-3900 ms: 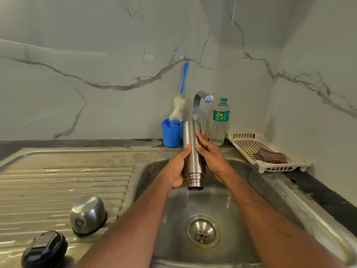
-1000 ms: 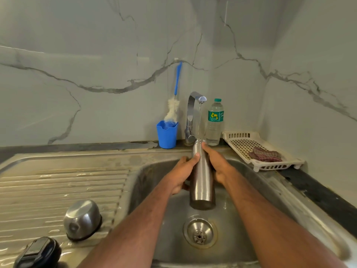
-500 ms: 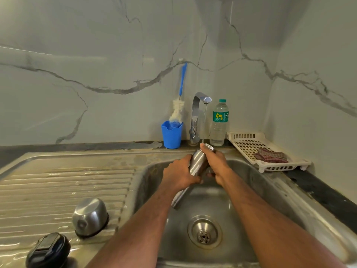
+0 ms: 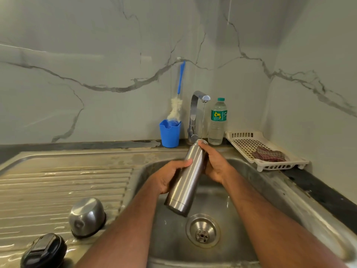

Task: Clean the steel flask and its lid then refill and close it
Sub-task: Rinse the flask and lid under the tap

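One flask (image 4: 187, 179) tilted under tap (image 4: 197, 105); left hand (image 4: 170, 176), right hand (image 4: 215, 165) grip curled round it; two lids (image 4: 87, 216).

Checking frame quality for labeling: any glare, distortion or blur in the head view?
Head view: wide-angle bending at the edges; soft highlights on the steel flask and wet drainboard; both hands sharp, left hand, right hand.

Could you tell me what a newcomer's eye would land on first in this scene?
The steel flask, tilted over the sink, gripped by the left hand and right hand, its mouth beneath the running tap. Next, the blue brush cup behind the sink.
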### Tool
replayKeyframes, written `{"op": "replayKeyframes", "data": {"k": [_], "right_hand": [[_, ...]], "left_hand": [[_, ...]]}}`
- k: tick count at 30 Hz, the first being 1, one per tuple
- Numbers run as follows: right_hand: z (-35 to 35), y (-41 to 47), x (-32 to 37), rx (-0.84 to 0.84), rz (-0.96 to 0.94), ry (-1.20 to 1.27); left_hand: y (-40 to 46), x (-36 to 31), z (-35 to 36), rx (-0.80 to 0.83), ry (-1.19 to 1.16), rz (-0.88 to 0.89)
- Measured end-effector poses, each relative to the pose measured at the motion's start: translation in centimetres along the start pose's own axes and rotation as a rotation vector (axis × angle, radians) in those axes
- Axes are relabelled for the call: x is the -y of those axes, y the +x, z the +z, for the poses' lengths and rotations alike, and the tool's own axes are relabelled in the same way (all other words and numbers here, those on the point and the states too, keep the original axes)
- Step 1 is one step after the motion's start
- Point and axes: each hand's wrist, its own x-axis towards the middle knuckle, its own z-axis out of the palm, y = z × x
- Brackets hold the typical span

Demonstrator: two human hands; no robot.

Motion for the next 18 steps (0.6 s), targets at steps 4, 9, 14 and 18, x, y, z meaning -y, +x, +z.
{"op": "replayKeyframes", "data": {"k": [4, 9, 14, 18], "right_hand": [[0.4, 0.3, -0.3, -0.119, 0.018, -0.098], [0.6, 0.2, -0.1, -0.249, -0.013, -0.111], [-0.3, 0.4, 0.2, -0.181, 0.025, -0.024], [-0.8, -0.1, 0.6, -0.027, 0.068, 0.077]], "left_hand": [[0.5, -0.3, 1.5, -0.278, 0.591, 0.255], [0.7, -0.7, 3.4, -0.429, 0.996, 0.399], [0.8, -0.8, 2.8, -0.071, 0.327, 0.122], [-0.1, 0.0, 0.5, 0.054, -0.039, -0.042]]}}
